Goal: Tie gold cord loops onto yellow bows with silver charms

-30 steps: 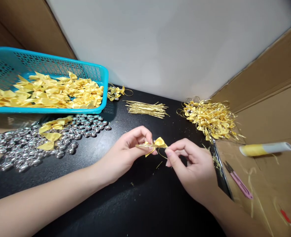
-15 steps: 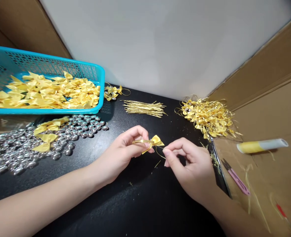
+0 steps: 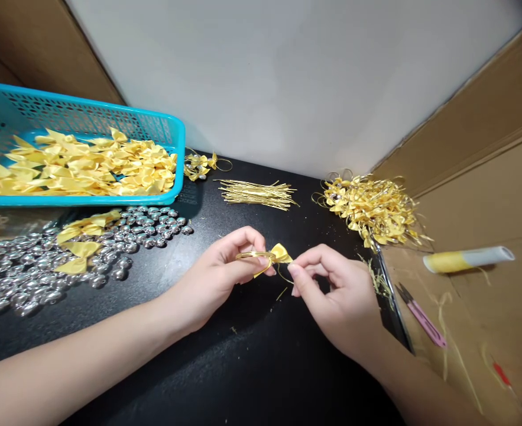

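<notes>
Above the black table point(image 3: 252, 355), my left hand point(image 3: 216, 275) pinches a small yellow ribbon bow point(image 3: 281, 254) with a loop of gold wire around it. My right hand point(image 3: 336, 296) is closed just to the right of the bow, its thumb and forefinger pinched on the thin gold wire end hanging below it. Both hands hover near the middle of the table.
A turquoise basket point(image 3: 174, 148) of yellow bows stands at back left. Silver beads point(image 3: 43, 266) spread in front of it, with loose bows on them. Gold wire pieces point(image 3: 256, 194) lie behind the hands. Finished bows point(image 3: 371, 207) pile at right. Pink snips point(image 3: 422, 319) and a tube point(image 3: 469, 258) lie on cardboard.
Both hands and the bow have stayed nearly in place, with the fingers drawing slightly closer together. The view has shifted a little, so everything sits slightly further left.
</notes>
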A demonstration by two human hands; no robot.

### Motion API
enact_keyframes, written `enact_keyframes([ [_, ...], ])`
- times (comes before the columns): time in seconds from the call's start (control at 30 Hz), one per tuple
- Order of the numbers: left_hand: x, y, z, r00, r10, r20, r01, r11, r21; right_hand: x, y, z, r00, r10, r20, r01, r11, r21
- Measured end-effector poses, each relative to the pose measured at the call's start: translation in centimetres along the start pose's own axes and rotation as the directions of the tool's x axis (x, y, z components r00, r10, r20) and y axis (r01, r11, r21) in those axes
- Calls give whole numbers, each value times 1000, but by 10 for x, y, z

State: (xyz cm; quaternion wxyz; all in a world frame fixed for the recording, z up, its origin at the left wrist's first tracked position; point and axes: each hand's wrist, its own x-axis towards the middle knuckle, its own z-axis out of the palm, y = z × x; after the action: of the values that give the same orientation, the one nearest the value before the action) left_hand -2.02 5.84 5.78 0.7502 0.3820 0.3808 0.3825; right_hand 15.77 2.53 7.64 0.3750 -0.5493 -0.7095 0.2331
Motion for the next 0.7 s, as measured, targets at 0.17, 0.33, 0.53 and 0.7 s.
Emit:
enact_keyframes([
  [0.17,0,-1,0,1000,-1,9,1,1000,-12,0,-1,-1,1000,13,5,-13,1000,8],
  [0.33,1,-2,-1,1000,7,22,-7,1000,-17,-2,0,0,997,64,46,-65,998,26],
  [0.53,0,-2,0,1000,-23,20,24,997,-68,-2,2,3,993,97,62,-104,989,109],
  [0.7,0,-1,0,993,-103,65,115,968,-221,0,6,4,990,88,115,-114,964,240],
])
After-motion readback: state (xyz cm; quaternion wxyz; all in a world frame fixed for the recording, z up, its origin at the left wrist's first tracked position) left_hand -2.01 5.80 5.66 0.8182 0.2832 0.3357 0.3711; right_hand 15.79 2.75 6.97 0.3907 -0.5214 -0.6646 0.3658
